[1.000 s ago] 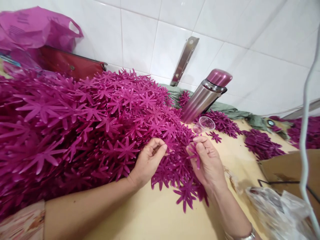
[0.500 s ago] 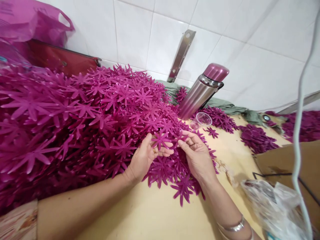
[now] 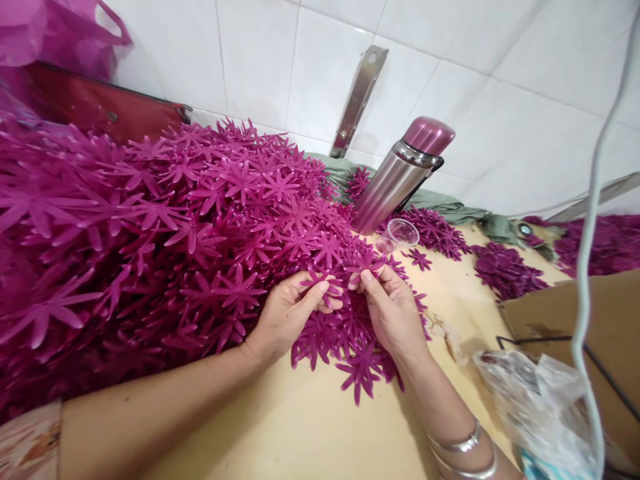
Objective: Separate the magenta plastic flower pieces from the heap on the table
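A big heap of magenta plastic flower pieces (image 3: 150, 227) covers the left half of the pale yellow table (image 3: 300, 433). At the heap's right edge my left hand (image 3: 287, 313) pinches one flower piece (image 3: 323, 280) between thumb and fingers. My right hand (image 3: 393, 310) is close beside it, its fingertips on a flower piece (image 3: 365, 263). Both hands nearly touch above loose flowers (image 3: 357, 367) on the table.
A steel flask with a pink cap (image 3: 400, 177) leans by the tiled wall, a clear plastic cup (image 3: 397, 235) beside it. Smaller flower piles (image 3: 505, 273) lie to the right. A cardboard box (image 3: 575, 333), a crumpled plastic bag (image 3: 540, 407) and a hanging white cord (image 3: 587, 267) are at the right.
My hands moved together at the heap's edge; the left hand picked up a flower piece and closed on it, and the right hand came from holding a petal to meet it.
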`<state>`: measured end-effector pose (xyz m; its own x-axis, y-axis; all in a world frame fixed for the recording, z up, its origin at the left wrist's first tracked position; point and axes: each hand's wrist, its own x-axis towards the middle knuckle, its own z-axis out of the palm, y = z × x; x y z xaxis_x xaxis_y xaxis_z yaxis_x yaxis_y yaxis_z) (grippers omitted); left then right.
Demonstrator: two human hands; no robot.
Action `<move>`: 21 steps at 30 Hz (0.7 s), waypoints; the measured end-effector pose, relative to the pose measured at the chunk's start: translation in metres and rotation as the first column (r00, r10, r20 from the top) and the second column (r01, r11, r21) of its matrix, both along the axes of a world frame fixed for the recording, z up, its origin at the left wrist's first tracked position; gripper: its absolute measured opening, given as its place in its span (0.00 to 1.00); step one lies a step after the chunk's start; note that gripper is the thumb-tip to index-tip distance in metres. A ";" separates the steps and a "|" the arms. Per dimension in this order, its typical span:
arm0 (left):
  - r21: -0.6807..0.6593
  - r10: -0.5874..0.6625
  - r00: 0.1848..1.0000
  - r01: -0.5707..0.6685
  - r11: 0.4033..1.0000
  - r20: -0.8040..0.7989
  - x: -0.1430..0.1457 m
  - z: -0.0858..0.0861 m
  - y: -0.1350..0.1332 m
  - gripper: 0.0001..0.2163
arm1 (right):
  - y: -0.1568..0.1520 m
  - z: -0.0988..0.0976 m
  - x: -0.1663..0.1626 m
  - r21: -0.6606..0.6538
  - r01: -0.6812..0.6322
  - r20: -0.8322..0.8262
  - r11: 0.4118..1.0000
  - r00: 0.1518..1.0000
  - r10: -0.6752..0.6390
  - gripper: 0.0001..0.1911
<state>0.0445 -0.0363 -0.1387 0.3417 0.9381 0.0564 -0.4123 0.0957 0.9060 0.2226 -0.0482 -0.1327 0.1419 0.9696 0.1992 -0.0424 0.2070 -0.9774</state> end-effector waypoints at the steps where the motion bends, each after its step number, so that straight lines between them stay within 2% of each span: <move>1: 0.005 0.005 1.000 -0.005 1.000 -0.012 0.000 0.000 0.000 0.09 | 0.000 0.000 0.000 -0.005 -0.005 0.011 1.000 1.000 0.005 0.09; 4: 0.003 0.023 0.999 -0.023 1.000 -0.035 0.000 0.002 -0.001 0.10 | -0.001 0.001 0.001 -0.003 0.016 0.072 1.000 0.997 -0.016 0.07; 6: -0.029 0.028 0.999 -0.029 0.999 -0.030 0.000 0.003 -0.001 0.11 | -0.002 0.003 0.002 0.083 0.089 0.157 0.992 0.982 -0.102 0.04; 9: -0.086 0.018 1.000 -0.020 0.996 -0.024 0.000 0.005 -0.002 0.12 | -0.004 0.009 0.003 0.293 0.175 0.332 0.940 0.903 -0.272 0.16; 11: -0.088 0.005 0.999 -0.008 0.996 -0.035 0.000 0.006 -0.003 0.13 | -0.008 0.014 0.002 0.377 0.150 0.449 0.914 0.833 -0.322 0.20; 13: -0.055 -0.020 0.998 0.017 0.998 -0.057 -0.002 0.005 -0.004 0.13 | -0.011 0.020 -0.003 0.395 0.067 0.571 0.916 0.764 -0.302 0.18; 16: 0.001 -0.055 0.991 0.056 0.998 -0.119 -0.003 0.001 -0.005 0.11 | -0.015 0.024 -0.011 0.338 -0.117 0.701 0.934 0.693 -0.167 0.11; 19: 0.025 -0.065 0.988 0.069 0.997 -0.141 -0.002 -0.004 -0.006 0.08 | -0.015 0.021 -0.016 0.309 -0.192 0.661 0.932 0.747 -0.066 0.01; 21: 0.033 -0.064 0.991 0.069 0.997 -0.121 0.000 -0.007 -0.005 0.08 | -0.014 0.018 -0.016 0.303 -0.122 0.558 0.945 0.827 -0.072 0.05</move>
<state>0.0444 -0.0413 -0.1453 0.4097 0.9111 0.0453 -0.2944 0.0851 0.9519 0.2068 -0.0623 -0.1151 -0.1106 0.8427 0.5268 0.4760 0.5102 -0.7163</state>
